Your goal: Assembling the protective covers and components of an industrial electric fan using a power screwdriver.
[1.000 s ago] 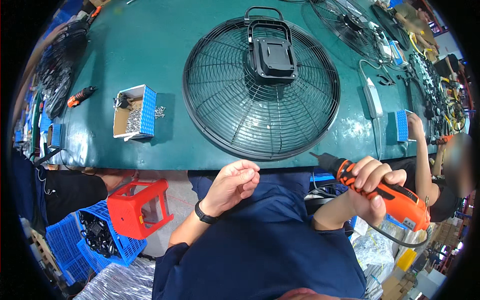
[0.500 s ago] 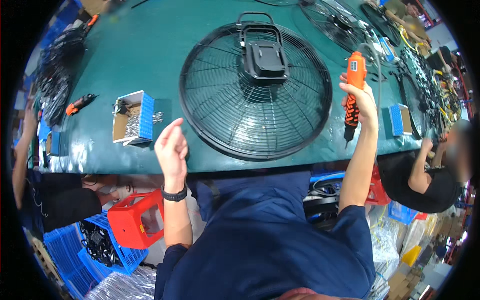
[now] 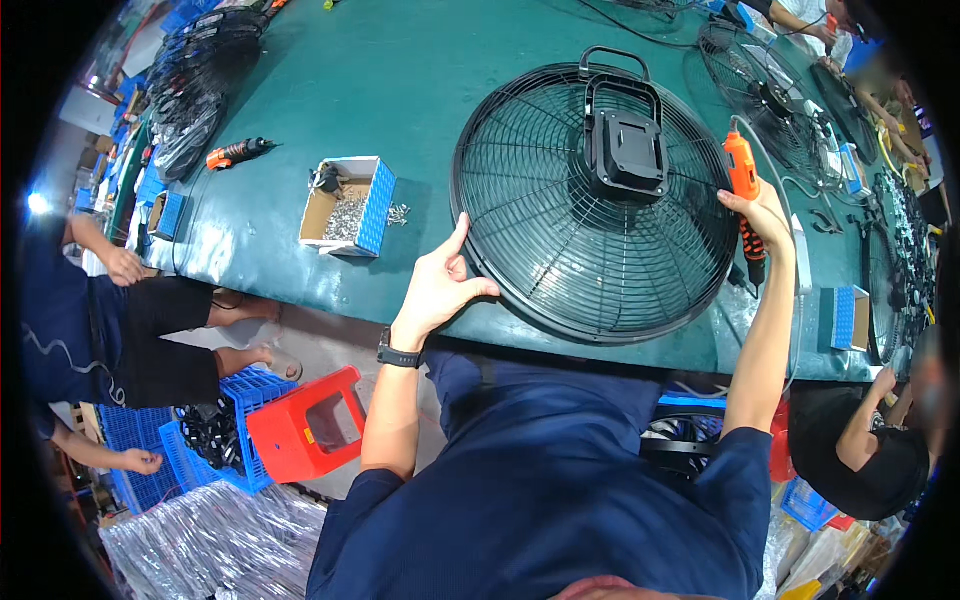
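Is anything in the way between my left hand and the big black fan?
Nothing visible is: your left hand is right at the near left rim of the black fan, thumb and forefinger spread. The blue-sided box of small metal parts stands off to the left, outside that gap.

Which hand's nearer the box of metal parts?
Left. The left hand is to the near right of the box, at the left rim of the fan; the right hand is across it, holding the orange screwdriver.

No readable lettering or numbers
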The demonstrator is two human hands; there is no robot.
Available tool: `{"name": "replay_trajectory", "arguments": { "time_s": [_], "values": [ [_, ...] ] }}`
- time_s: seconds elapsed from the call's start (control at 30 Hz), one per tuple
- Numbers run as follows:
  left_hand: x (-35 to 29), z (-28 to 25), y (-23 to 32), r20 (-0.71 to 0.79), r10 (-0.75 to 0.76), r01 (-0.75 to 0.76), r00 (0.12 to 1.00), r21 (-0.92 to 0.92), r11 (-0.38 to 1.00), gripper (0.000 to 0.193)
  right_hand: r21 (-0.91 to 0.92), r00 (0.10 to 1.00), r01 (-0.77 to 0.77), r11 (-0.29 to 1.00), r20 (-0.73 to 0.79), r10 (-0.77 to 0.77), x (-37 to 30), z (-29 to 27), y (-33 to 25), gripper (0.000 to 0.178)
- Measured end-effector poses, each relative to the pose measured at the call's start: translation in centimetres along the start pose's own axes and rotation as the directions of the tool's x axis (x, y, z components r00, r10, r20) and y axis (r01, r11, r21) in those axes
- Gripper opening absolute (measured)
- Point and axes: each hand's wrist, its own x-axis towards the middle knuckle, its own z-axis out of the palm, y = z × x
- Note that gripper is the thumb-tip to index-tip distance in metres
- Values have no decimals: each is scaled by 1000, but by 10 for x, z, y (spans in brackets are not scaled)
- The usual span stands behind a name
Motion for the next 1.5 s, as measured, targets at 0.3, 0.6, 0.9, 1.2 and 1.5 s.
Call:
{"name": "replay_trajectory", "arguments": {
  "time_s": [0.3,0.6,0.9,1.2,1.5],
  "values": [
    [-1,4,-9,-75,35,-26,997,110,994,99,-42,999,4,999,37,-2,-14,1,-15,40],
    [-3,4,-7,-91,47,-36,995,123,992,98,-32,998,70,997,0,-70,-15,6,-18,42],
    [-2,9,-4,-73,-41,43,997,27,999,104,-42,997,79,996,-19,-80,-16,4,-8,45],
    [-1,8,-5,-73,-30,36,997,92,995,106,-97,1000,15,995,19,-14,-7,1,-2,47],
    [-1,11,-4,-69,-25,26,997,6,1000,101,-126,996,93,988,2,-94,-6,0,4,50]
  ]
}}
